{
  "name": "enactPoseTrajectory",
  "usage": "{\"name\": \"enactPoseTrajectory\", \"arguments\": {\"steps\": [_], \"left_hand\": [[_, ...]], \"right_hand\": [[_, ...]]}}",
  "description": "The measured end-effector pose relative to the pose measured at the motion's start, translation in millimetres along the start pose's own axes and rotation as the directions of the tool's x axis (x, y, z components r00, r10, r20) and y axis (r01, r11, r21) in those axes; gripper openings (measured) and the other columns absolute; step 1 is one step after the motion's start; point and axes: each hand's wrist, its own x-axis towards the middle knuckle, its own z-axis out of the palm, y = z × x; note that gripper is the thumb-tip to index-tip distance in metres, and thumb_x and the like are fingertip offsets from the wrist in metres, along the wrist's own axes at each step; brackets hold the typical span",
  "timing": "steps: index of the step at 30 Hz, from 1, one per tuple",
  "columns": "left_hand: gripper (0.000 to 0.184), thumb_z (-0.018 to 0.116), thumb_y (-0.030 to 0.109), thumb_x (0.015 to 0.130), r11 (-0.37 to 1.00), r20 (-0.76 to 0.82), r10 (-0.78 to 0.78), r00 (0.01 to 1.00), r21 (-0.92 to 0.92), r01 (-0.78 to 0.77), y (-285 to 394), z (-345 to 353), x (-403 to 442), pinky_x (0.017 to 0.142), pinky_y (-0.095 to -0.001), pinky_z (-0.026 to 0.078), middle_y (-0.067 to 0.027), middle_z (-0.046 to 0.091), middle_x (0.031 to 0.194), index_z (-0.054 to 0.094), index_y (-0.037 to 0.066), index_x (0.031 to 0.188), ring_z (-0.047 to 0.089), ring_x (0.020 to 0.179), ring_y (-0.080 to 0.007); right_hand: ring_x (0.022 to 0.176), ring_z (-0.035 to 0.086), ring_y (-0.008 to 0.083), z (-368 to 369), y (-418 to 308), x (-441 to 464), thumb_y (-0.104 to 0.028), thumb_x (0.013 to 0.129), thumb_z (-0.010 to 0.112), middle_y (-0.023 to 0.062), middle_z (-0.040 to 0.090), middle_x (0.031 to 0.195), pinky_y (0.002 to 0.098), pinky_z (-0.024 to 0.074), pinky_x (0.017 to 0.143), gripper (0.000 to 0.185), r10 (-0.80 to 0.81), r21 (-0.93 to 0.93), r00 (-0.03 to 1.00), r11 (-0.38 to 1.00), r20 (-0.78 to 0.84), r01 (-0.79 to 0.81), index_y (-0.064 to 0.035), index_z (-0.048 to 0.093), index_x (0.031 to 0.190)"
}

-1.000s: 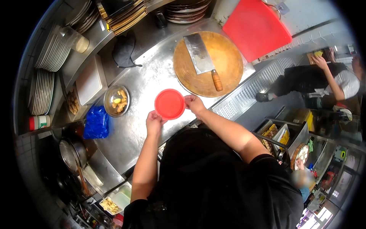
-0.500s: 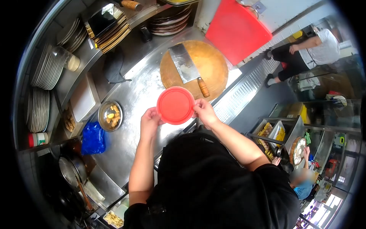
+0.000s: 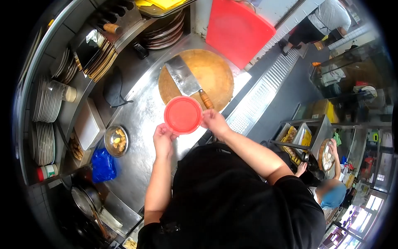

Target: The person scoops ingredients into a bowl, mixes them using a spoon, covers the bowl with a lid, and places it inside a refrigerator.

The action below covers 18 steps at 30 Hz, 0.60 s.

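A round red plastic lid point(image 3: 183, 115) is held level above the steel counter, in front of my body. Whether a tub sits under it is hidden. My left hand point(image 3: 164, 139) is closed on its lower left edge, and my right hand point(image 3: 215, 123) pinches the right edge. Just beyond the lid, a cleaver point(image 3: 183, 75) with a wooden handle lies flat on the round wooden chopping block point(image 3: 222, 76). Its handle end is close to my right hand. To the left, a metal bowl point(image 3: 107, 143) holds pieces of ginger, beside a blue plastic bag point(image 3: 103, 166).
A red cutting board point(image 3: 238, 33) leans at the wall behind the block. Stacked plates point(image 3: 43, 143) fill shelves on the left, with a white lidded box point(image 3: 90, 124) below. One person point(image 3: 327, 18) stands far right; another person point(image 3: 327, 193) holds a round basket point(image 3: 326, 155).
My view has shifted, so the counter items sit lower and further left. Both hands still hold the red lid. The person at far right has moved away and bends forward.
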Motion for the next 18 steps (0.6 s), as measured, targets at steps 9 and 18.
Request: {"name": "enactPoseTrajectory", "arguments": {"steps": [9, 18], "left_hand": [[0.017, 0.057, 0.002, 0.096, 0.993, -0.044, 0.005, 0.999, -0.117, -0.010, -2.7, 7.5, -12.7, 0.077, -0.0327, 0.059, -0.0102, 0.068, 0.098, 0.054, -0.001, 0.113, 0.068, 0.084, -0.0180], [0.015, 0.057, -0.002, 0.094, 1.000, -0.040, 0.020, 0.999, -0.008, -0.020, 4.3, -0.4, 8.1, 0.072, -0.0302, 0.058, -0.0086, 0.068, 0.093, 0.056, -0.001, 0.109, 0.068, 0.077, -0.0171]], "right_hand": [[0.078, 0.066, 0.0145, -1.0, -9.1, 27.1, 0.000, 0.096, 0.051, 0.0089, 0.065, 0.092, 0.0269, 0.0574, 0.072, 0.011, 0.036, -0.096, 0.994, 0.995, 0.104, -0.026, 0.0028, 0.057, 0.105], [0.079, 0.066, 0.0160, 0.7, -28.5, 35.7, 0.002, 0.095, 0.051, 0.0102, 0.065, 0.093, 0.0280, 0.0581, 0.073, 0.013, -0.015, -0.088, 0.995, 0.996, 0.102, 0.024, 0.0048, 0.057, 0.107]]}}
